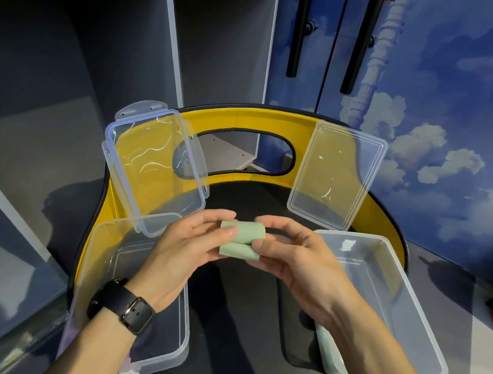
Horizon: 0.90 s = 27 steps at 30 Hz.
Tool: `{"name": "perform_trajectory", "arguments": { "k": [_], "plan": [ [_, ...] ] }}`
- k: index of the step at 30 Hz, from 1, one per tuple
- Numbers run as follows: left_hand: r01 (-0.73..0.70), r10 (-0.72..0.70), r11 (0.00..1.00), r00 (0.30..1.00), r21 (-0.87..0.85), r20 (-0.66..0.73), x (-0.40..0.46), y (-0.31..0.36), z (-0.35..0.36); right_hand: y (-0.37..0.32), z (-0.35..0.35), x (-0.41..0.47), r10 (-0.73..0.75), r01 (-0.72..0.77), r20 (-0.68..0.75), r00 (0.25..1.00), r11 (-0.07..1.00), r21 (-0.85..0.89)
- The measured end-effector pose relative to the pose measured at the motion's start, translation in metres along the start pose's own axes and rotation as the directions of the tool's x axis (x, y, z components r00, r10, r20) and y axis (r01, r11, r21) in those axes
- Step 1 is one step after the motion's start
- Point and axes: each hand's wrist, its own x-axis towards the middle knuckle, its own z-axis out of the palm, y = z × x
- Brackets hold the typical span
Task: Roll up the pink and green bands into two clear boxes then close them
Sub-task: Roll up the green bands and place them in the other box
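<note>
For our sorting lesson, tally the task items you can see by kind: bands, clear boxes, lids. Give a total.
Green band: 1, held in both hands, left hand and right hand
Boxes: 2, left box and right box
Lids: 2, left lid and right lid, both off
Total: 5

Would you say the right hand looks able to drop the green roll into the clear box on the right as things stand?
Probably yes. The right hand pinches the green band just beside the right clear box, whose lid lies apart behind it, leaving the top open.
</note>
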Motion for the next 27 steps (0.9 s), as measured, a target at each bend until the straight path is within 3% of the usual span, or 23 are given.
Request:
{"name": "perform_trajectory", "arguments": {
  "k": [6,10,14,16,19,21,24,27],
  "plan": [
    [-0.028,0.027,0.996,1.000,0.090,0.016,-0.002,0.000,-0.001,0.003,0.001,0.002,-0.038,0.036,-0.024,0.999,0.996,-0.076],
    [0.000,0.000,1.000,1.000,-0.008,0.025,-0.001,0.002,0.000,0.003,-0.001,0.004,-0.121,0.117,-0.036,0.992,0.987,-0.107],
    [-0.011,0.010,0.998,1.000,0.057,0.015,-0.001,0.002,-0.001,0.001,-0.005,0.005,-0.189,0.177,-0.007,0.982,0.933,-0.314],
    [-0.026,0.025,0.992,1.000,0.121,0.014,-0.001,0.000,-0.001,0.000,-0.005,0.005,-0.231,0.208,0.021,0.973,0.825,-0.525],
    [-0.051,0.045,0.979,0.998,0.199,0.034,-0.001,-0.001,0.001,-0.003,-0.005,0.002,-0.322,0.255,0.108,0.941,0.462,-0.849],
    [-0.056,0.048,0.972,0.998,0.230,0.040,-0.001,-0.003,0.002,-0.006,-0.003,-0.001,-0.346,0.301,0.208,0.915,0.240,-0.923],
    [-0.050,0.042,0.964,0.998,0.263,0.037,-0.002,-0.003,0.003,-0.006,0.002,-0.003,-0.344,0.339,0.286,0.894,0.103,-0.935],
    [-0.047,0.039,0.960,0.999,0.277,0.036,-0.003,-0.004,0.003,-0.005,0.003,-0.001,-0.332,0.329,0.291,0.897,0.061,-0.942]
  ]
}}
